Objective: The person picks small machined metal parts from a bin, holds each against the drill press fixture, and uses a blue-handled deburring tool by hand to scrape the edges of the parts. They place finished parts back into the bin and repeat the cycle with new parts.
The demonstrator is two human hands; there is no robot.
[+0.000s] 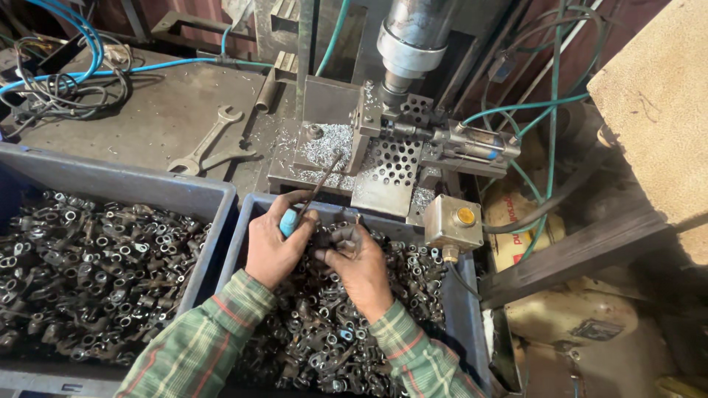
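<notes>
A grey double-ended steel spanner (pixel 210 142) lies on the dark metal bench (pixel 147 110) near coiled blue hoses (pixel 74 44) and a grey switch box with an amber button (pixel 453 222).

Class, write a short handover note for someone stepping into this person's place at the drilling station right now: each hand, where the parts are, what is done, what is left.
Left hand: gripping a blue-handled thin tool, its tip aimed toward the shaving-covered fixture.
Right hand: fingers closed on one small metal part over the right bin.
Parts: both the right bin and the left bin are full of similar dark metal parts.
Done: cannot tell which bin holds finished parts.
Left: no part is visibly seated under the spindle; shavings remain on the fixture.
</notes>
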